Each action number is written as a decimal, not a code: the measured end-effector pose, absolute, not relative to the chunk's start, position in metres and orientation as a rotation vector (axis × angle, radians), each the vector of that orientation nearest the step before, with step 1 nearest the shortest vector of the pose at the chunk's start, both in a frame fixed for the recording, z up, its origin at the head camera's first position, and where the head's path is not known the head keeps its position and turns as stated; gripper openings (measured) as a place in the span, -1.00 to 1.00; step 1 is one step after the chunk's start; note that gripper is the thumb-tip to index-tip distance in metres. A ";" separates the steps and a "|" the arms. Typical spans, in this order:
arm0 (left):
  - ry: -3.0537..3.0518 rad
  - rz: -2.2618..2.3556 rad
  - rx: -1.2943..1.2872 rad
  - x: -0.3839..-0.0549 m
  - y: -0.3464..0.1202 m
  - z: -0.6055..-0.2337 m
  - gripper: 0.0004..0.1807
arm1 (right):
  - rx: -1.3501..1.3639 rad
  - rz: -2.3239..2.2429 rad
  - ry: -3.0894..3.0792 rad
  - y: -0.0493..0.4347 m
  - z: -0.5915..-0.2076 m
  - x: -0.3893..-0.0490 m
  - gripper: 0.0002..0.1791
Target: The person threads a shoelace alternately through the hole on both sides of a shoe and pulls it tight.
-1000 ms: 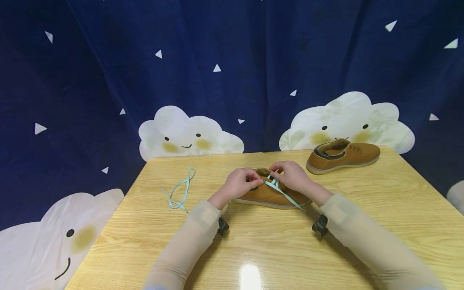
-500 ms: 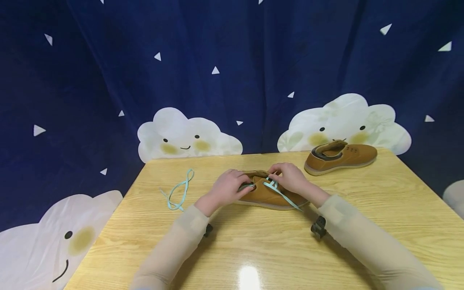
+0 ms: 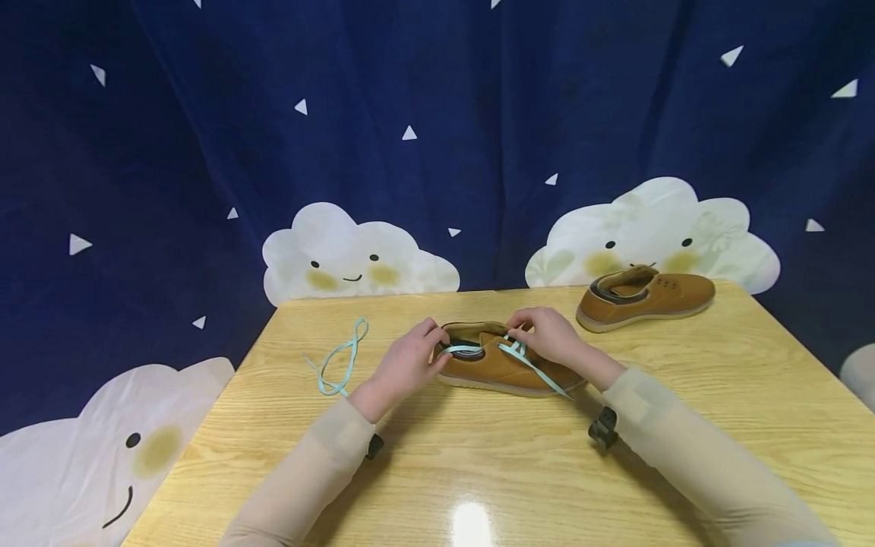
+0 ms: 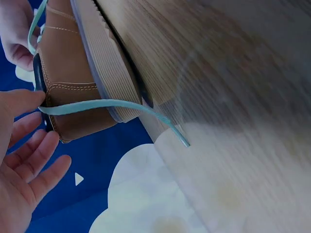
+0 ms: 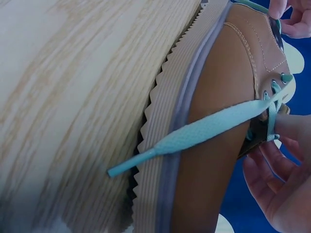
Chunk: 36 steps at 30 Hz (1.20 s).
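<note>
A brown leather shoe (image 3: 488,372) sits mid-table, heel to the left, with a pale turquoise shoelace (image 5: 214,125) threaded through its eyelets. My left hand (image 3: 403,365) is at the heel, thumb and index finger pinching one lace length, whose tipped end (image 4: 182,138) trails over the heel. The other left fingers are spread loosely. My right hand (image 3: 552,338) grips the shoe at the far-side eyelets, thumb against the upper by the tongue. The other lace length hangs down the near side, its tip over the table.
A second shoelace (image 3: 331,368), looped in turquoise, lies on the wooden table (image 3: 472,463) to the left. The matching brown shoe (image 3: 677,295), without a lace, stands at the back right. Behind the table hangs a dark blue curtain (image 3: 451,114) with cloud prints.
My left hand has moved from the eyelets leftward to the heel, drawing a lace length across the shoe's opening. The right hand has stayed at the eyelets.
</note>
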<state>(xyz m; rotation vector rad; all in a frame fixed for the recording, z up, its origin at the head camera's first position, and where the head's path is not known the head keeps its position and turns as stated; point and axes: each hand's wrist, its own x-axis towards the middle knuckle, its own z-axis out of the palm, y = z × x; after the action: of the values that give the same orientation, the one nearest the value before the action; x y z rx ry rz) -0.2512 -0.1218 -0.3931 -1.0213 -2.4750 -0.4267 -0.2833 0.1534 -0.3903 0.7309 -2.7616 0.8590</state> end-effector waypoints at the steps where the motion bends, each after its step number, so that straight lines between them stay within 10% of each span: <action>1: -2.461 -0.435 -1.031 -0.251 -0.122 -0.393 -0.88 | 0.731 0.862 -2.762 0.153 -0.390 -0.283 -0.92; 36: -2.436 -1.200 -0.622 -0.253 -0.192 -0.352 -0.90 | 0.721 0.900 -2.772 0.155 -0.391 -0.285 -0.90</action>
<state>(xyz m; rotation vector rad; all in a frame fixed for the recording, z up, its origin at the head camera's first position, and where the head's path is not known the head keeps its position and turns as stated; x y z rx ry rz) -0.2534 -0.1918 -0.3517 -0.6222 -2.4359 -1.2001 -0.2849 0.1549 -0.3908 0.7206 -2.7718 0.8999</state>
